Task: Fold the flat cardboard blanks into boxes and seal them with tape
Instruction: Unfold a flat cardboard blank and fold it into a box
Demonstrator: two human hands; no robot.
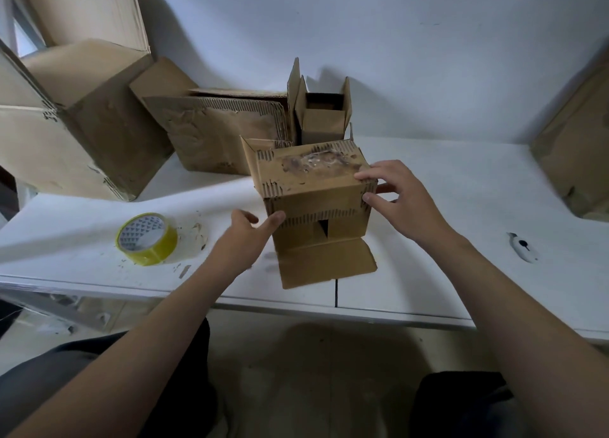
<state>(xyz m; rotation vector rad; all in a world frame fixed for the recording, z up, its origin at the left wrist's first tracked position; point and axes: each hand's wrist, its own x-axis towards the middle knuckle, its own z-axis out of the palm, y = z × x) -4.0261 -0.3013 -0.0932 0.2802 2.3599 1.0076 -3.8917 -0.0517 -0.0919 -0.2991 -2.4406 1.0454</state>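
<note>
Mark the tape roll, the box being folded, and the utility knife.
tape roll (146, 239), head view, on its yellow outer band.
box being folded (313, 173), head view, on its top panel.
utility knife (522, 247), head view, on its white body.

White table (445, 180), scuffed; carried tape roll (146, 238), half-folded box (316, 206), stacked flat blanks (211, 134), open small box (324, 117), large carton (82, 114)
</note>
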